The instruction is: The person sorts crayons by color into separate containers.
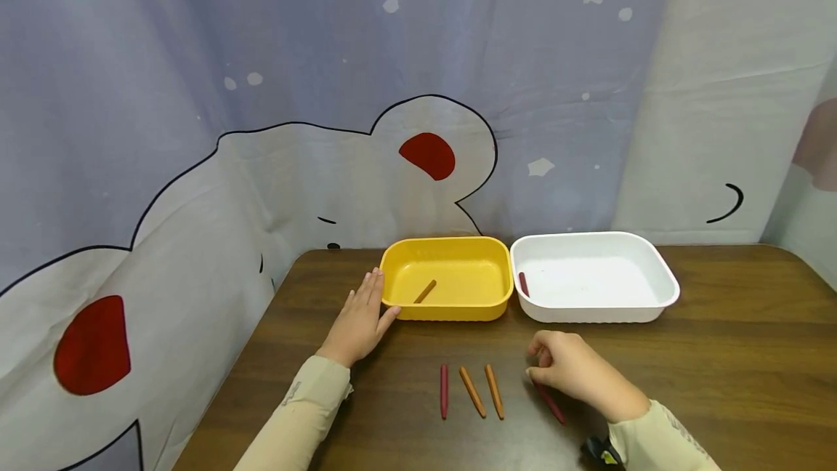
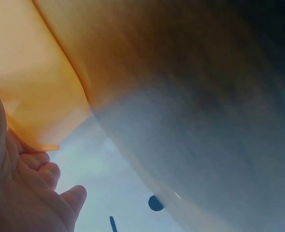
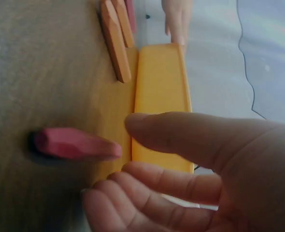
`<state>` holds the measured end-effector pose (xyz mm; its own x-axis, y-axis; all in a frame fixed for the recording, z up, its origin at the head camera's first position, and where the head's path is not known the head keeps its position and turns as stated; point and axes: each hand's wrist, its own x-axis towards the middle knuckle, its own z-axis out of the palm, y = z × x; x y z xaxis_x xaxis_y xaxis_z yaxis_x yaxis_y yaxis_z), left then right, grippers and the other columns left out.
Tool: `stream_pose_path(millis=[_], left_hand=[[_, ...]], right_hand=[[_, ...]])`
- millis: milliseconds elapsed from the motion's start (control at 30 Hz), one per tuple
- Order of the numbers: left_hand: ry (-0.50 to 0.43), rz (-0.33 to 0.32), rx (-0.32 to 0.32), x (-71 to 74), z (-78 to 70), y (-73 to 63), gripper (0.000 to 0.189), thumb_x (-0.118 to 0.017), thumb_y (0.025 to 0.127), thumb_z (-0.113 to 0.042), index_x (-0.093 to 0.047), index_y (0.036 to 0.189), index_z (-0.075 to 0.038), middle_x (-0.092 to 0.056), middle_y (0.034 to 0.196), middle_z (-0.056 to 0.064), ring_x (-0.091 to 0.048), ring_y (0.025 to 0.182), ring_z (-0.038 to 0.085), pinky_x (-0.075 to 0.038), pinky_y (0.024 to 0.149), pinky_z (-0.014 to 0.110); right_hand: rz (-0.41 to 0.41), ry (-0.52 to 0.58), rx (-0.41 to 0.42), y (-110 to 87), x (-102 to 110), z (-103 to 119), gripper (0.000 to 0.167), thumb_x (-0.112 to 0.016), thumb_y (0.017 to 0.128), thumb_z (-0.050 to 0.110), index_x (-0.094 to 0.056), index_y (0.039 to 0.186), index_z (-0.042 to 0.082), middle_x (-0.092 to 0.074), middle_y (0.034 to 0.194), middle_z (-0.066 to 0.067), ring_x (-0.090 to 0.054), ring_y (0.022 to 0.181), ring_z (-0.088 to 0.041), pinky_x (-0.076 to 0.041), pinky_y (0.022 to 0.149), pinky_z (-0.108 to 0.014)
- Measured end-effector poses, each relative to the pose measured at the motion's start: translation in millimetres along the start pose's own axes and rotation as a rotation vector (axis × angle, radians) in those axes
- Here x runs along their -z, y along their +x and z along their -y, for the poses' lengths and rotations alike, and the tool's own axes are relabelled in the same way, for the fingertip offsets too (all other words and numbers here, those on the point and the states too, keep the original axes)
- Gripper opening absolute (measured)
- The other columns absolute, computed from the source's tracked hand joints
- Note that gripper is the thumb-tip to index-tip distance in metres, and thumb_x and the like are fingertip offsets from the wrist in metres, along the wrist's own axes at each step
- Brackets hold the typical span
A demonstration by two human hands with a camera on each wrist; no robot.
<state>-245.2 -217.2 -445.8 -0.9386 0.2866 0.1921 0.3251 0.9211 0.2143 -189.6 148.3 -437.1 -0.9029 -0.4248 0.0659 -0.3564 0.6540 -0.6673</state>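
My left hand [image 1: 356, 322] rests with straight fingers against the left side of a yellow tray [image 1: 451, 313]. Low over the table, my right hand [image 1: 582, 369] hovers by a dark red crayon [image 1: 551, 405], its thumb and fingers loosely bent. In the right wrist view that crayon [image 3: 77, 143] lies just beyond the fingertips, with a gap between thumb and fingers. Left of it lie two orange-brown crayons [image 1: 494, 391] and another dark red crayon [image 1: 444, 392]. One orange-brown crayon [image 1: 425, 291] is inside the yellow tray.
A white tray [image 1: 595, 315] stands right beside the yellow one, with a dark red crayon [image 1: 524, 284] at its left end. Both sit near the back edge of the wooden table [image 1: 739, 355]. A printed curtain [image 1: 314, 42] hangs behind.
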Motion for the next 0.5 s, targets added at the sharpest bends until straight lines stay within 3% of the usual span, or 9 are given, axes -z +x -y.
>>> stream_pose_path(millis=[267,500], left_hand=[[0.001,0.003,-0.003,-1.8,0.6,-0.2,0.078,-0.046,0.108,-0.044,-0.017,0.159,0.006,-0.018,0.166,0.022,-0.018,0.154,0.035,-0.024,0.119,0.059],[0.008,-0.002,-0.001,-3.1,2.7,0.0,0.077,-0.046,0.108,-0.043,-0.017,0.159,0.006,-0.019,0.166,0.022,-0.019,0.153,0.035,-0.024,0.119,0.059]], right_hand=[[0.007,-0.048,-0.133,-7.6,-9.4,8.4,0.027,-0.085,0.075,0.006,-0.058,0.079,0.009,-0.054,0.054,0.005,-0.054,0.05,-0.009,-0.048,0.061,-0.03],[0.003,-0.077,-0.188,-9.2,-13.4,14.6,0.027,-0.078,0.072,-0.005,-0.056,0.075,0.01,-0.053,0.06,0.002,-0.053,0.042,-0.012,-0.047,0.054,-0.028]])
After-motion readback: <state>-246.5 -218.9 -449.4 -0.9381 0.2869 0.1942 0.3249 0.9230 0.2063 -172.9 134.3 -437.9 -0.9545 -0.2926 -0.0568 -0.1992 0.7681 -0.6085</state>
